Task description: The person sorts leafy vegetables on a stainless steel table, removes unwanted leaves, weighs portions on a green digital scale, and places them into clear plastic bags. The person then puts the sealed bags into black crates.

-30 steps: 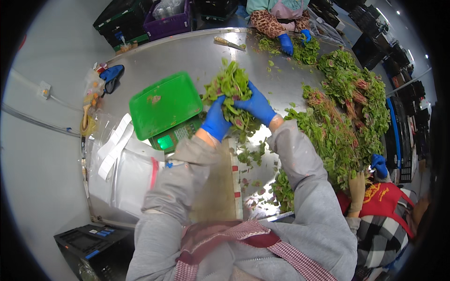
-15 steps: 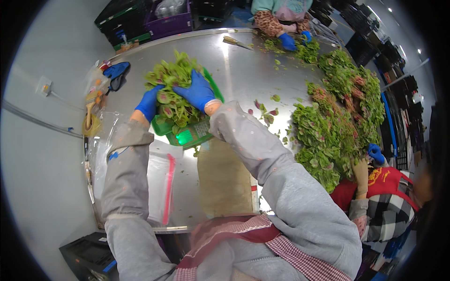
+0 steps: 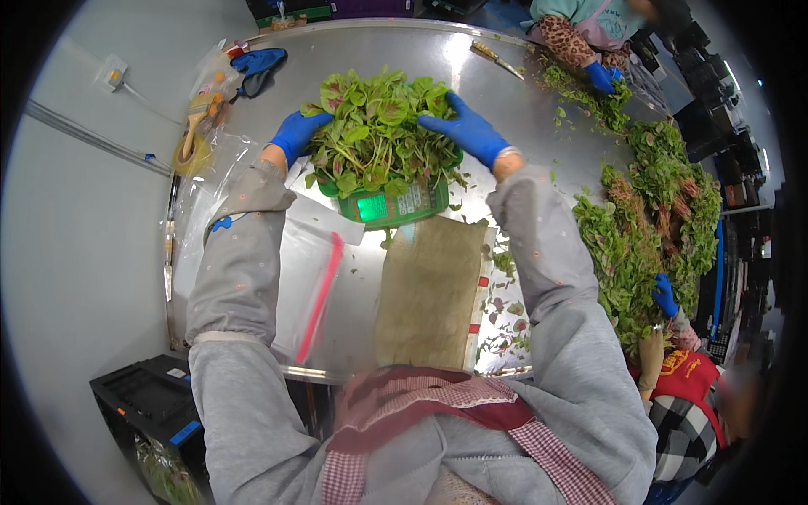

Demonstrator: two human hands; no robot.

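A heap of leafy greens [image 3: 379,135], green with reddish-purple centres, rests on a green digital scale [image 3: 412,204] with a lit display. My left hand [image 3: 300,135], in a blue glove, touches the heap's left side with fingers stretched out. On the other side my right hand [image 3: 471,133], also gloved in blue, is open, thumb and fingers spread against the outer leaves. The heap hides most of the scale's pan. Just in front of the scale lies a flat olive-brown board or mat [image 3: 429,295], and to its left a clear plastic bag [image 3: 316,295] with a pink strip.
A long pile of greens [image 3: 656,210] covers the table's right side, where two gloved co-workers handle leaves. A knife [image 3: 497,59] lies at the back. Tape [image 3: 187,151], a brush [image 3: 198,114] and a blue-black item [image 3: 257,67] sit along the left wall. Black crates [image 3: 151,404] stand lower left.
My hands have moved apart from on top of the greens to the heap's two sides. The view has shifted, and the heap looks more spread out over the scale.
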